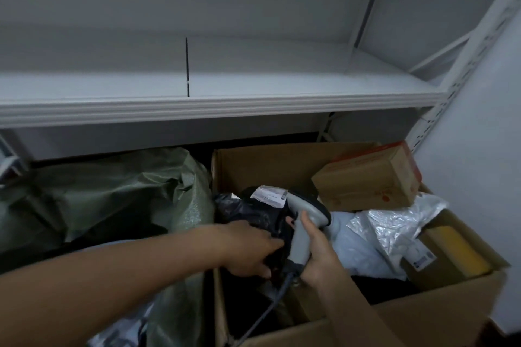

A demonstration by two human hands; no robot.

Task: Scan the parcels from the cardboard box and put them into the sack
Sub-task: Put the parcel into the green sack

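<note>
Here, in the head view, the left hand [251, 248] grips a black parcel [253, 215] of crinkled, glossy plastic, fingers curled into its near edge. Just right of that grip, the right hand [317, 252] is wrapped round the smooth grey handle of a pistol-shaped scanner [301, 220], whose dark-rimmed head sits beside the parcel's white paper label [269, 196]. A grey cable [265, 315] trails down from the handle's base.

Both grips are over the open cardboard box [423, 318], matte brown with plain flaps. Right of the scanner hand lie a soft pale poly mailer [352, 251] and a wrinkled silvery bag [394, 229]; beyond them a small rectangular brown carton [366, 182] rests tilted, and a yellow-faced packet [454, 251] lies at the far right.

Left of the parcel hand slumps the sack [112, 194], dull green woven plastic in loose folds, touching the box wall. Above everything runs a white metal shelf [225, 110] with a ribbed front lip, set in perforated uprights.
</note>
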